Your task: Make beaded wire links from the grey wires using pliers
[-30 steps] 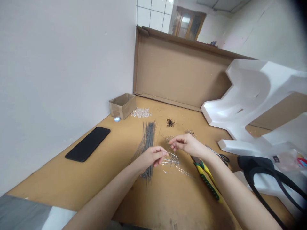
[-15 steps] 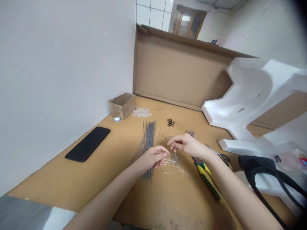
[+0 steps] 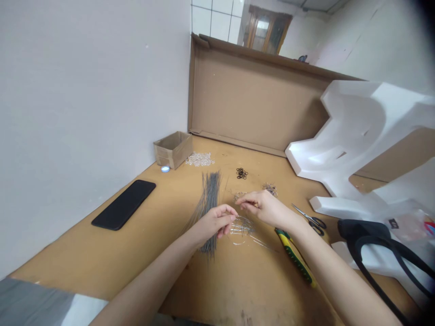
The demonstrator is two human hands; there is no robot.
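Working bare-handed over a brown tabletop [image 3: 102, 262], both hands close together but not touching. Left hand [image 3: 222, 220] has thumb and forefinger brought together at the tips, the other fingers curled under. Right next to those tips is some fine silvery wire, but it's too thin for me to tell if it's actually being pinched. Right hand [image 3: 261, 204] is just above and to the right, palm down, fingers bunched and pointing left; can't tell if anything's between them.

The loose pile of bent silvery wires [image 3: 242, 227] lies on the tabletop just right of the left hand and below the right one. A bundle of straight grey wires [image 3: 211, 190] runs partly behind the left hand.

Pliers with yellow and green handles [image 3: 296, 257] sit beside the right forearm, which hides some of the tool, and scissors [image 3: 316, 222] lie past that arm. Further back there's a little heap of black rings [image 3: 242, 173], and a black phone [image 3: 124, 204] rests well off to the left.
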